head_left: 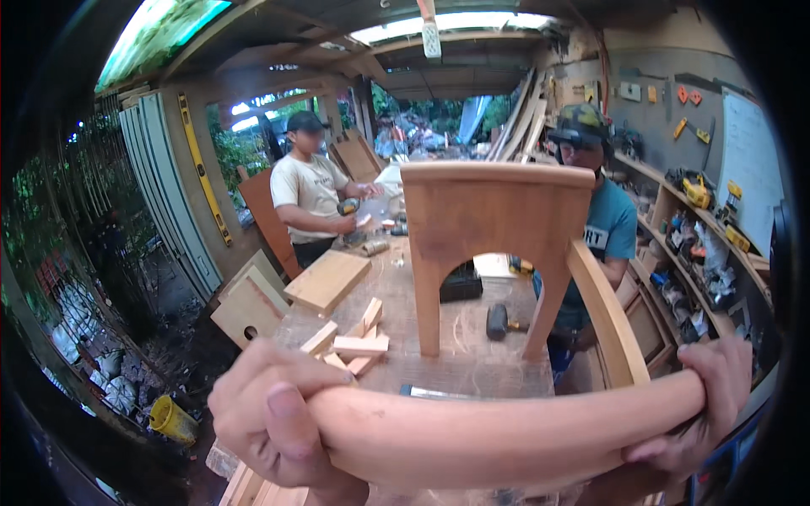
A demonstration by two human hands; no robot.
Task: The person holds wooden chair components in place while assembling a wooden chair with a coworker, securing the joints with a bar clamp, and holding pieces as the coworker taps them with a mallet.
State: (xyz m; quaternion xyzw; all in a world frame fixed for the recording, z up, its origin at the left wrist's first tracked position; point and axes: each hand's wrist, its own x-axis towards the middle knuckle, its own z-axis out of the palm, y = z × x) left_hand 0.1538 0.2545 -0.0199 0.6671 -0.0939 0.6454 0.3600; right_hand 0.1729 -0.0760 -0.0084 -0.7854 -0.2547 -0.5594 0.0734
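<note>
A smooth, curved wooden rail (506, 430) spans the lower part of the head view, close to me. My left hand (274, 413) is closed around its left end, with the thumb in front. On its right end, my right hand (717, 388) grips with the fingers over the top and the thumb below. Behind the rail, a wooden panel with an arched cutout (498, 215) stands upright on the workbench (392, 291). A slanting wooden bar (612, 316) runs from the panel's right side down behind the rail; whether the two join is hidden.
Wood offcuts (361, 344) and a thick board (329, 282) lie left on the bench; a black-headed mallet (498, 322) lies beneath the arch. One person (316, 190) holds a drill across the bench; another (614, 223) stands behind the panel. Tool shelves (675, 211) line the right wall.
</note>
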